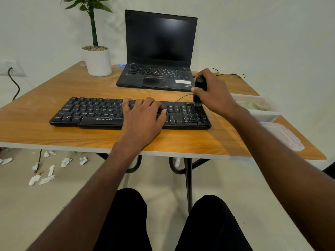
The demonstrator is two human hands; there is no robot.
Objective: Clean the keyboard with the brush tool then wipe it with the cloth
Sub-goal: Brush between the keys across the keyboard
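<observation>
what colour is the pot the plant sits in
White, plain with no pattern; the pot shows clearly in the head view.

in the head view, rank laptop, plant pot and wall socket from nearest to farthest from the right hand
From the right hand:
1. Laptop, right beside it, to its left.
2. Plant pot, at the table's far left corner.
3. Wall socket, on the wall, off the table, far left.

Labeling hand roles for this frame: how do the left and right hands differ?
The left hand lies flat, fingers spread, on the middle of the keyboard; the right hand is curled round the black brush tool. The left holds nothing and steadies; the right works the brush at the numpad's far corner. Both are bare and over the keyboard.
</observation>
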